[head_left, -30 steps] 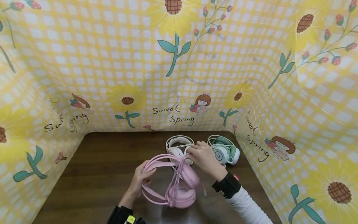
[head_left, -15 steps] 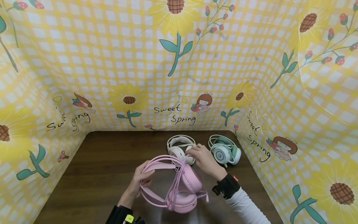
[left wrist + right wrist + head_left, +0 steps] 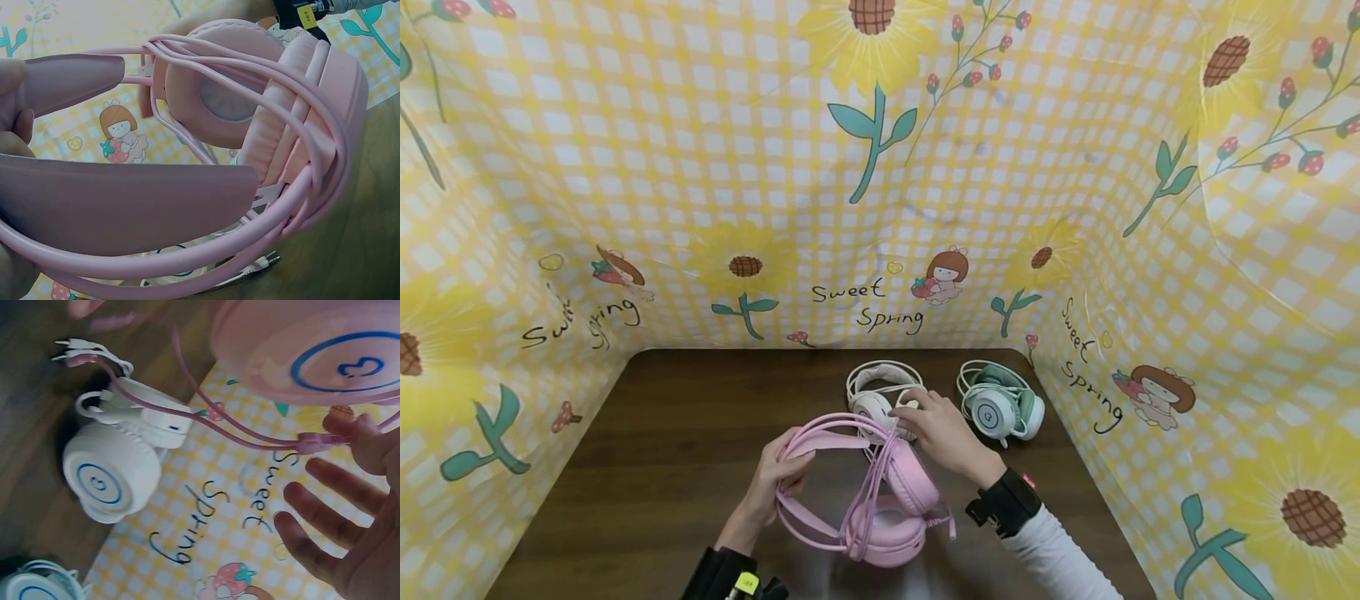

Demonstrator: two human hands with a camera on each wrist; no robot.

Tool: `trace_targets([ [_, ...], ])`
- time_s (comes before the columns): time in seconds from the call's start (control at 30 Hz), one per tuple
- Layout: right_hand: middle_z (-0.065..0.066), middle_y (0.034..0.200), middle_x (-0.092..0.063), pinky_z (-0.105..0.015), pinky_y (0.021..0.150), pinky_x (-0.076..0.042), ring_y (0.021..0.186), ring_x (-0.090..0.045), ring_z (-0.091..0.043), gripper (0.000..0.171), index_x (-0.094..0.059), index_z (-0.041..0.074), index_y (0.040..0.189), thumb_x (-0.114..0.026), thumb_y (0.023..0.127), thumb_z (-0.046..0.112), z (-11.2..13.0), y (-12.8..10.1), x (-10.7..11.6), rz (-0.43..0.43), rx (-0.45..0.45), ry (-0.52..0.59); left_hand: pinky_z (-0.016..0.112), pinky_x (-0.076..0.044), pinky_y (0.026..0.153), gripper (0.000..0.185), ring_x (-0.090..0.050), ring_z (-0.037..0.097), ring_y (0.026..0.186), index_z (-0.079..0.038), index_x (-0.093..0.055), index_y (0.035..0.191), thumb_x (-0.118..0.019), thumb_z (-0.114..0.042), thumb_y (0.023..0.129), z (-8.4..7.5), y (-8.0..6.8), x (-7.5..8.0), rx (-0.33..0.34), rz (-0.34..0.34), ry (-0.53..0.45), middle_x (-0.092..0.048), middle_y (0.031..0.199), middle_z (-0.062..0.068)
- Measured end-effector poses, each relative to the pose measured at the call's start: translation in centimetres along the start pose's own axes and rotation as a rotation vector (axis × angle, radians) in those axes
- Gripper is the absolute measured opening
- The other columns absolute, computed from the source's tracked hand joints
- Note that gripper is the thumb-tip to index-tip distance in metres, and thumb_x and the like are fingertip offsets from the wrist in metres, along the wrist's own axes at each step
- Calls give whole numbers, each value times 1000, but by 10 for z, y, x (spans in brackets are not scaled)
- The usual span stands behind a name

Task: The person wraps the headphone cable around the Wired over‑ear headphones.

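My left hand (image 3: 777,477) grips the headband of pink headphones (image 3: 912,483), holding them above the table. Pink cable (image 3: 250,65) is looped in several turns across the two ear cups. With thumb and index finger, my right hand (image 3: 946,432) pinches the cable by its splitter (image 3: 312,443); the other fingers are spread. Two thin pink leads (image 3: 240,439) run out from that splitter. White headphones (image 3: 872,406) lie behind the pink pair, partly hidden by my right hand. Further right lie white-and-green headphones (image 3: 992,412), with their cord wound round them.
The dark wooden table (image 3: 670,433) stretches out to the left. A yellow checked cloth (image 3: 775,167) with sunflowers stands as a wall at the back and on both sides. White plugs (image 3: 78,349) stick out beside the white headphones.
My right hand has shifted slightly left and down, still pinching the cable. A short coiled-looking bit of pink cable now shows at the lower ear cup's right. The left hand keeps its grip.
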State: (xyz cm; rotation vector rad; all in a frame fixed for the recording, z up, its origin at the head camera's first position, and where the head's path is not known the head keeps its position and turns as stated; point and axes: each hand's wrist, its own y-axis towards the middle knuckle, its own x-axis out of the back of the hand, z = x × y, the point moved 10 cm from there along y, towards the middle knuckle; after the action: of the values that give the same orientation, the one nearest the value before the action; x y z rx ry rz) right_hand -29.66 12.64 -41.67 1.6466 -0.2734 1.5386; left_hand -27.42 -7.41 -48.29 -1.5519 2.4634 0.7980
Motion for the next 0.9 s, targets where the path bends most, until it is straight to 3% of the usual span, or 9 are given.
trace_targets([
  [0.2,-5,115,-59,-36,70,-50,92,-59,-23,31,-69,14,120,-71,90,6,14,0,22,-71,-27,7,26,-11,35,19,-13,14,42,-3,-58,106,-44,5,96,-4,1,-3,-37,24,-76,-27,55,-1],
  [0.37,-1,106,-59,-31,67,-51,86,-60,-15,21,-68,10,115,-66,95,8,33,-3,40,-157,13,80,28,-9,37,19,-12,12,43,-3,-58,105,-42,6,96,-7,3,-3,-58,23,-131,-26,55,-2],
  [0.5,-5,114,-59,-35,76,-53,94,-61,-17,33,-64,8,125,-58,101,30,44,-4,36,-110,42,91,29,-7,37,22,-12,11,43,-3,-58,105,-41,7,97,-10,6,-2,-72,24,-160,-26,56,-3],
  [0.63,-10,130,-52,-39,82,-53,106,-57,-20,52,-56,8,136,-56,99,45,43,-6,25,-43,9,159,31,-6,37,19,-13,12,43,-1,-56,102,-41,8,96,-13,8,-3,-92,24,-170,-25,55,-1],
  [0.77,-7,139,-46,-42,97,-47,123,-49,-21,68,-43,10,143,-67,92,48,37,-7,9,19,-35,301,31,-6,36,16,-13,13,42,-1,-55,102,-43,7,96,-16,10,-4,-113,15,-157,-25,55,1],
  [0.9,2,139,-45,-38,101,-43,125,-46,-15,76,-37,18,143,-77,84,46,27,-9,-4,47,-75,462,32,-7,35,16,-14,13,41,-3,-57,102,-46,6,95,-18,11,-3,-119,-6,-112,-27,55,-1],
])
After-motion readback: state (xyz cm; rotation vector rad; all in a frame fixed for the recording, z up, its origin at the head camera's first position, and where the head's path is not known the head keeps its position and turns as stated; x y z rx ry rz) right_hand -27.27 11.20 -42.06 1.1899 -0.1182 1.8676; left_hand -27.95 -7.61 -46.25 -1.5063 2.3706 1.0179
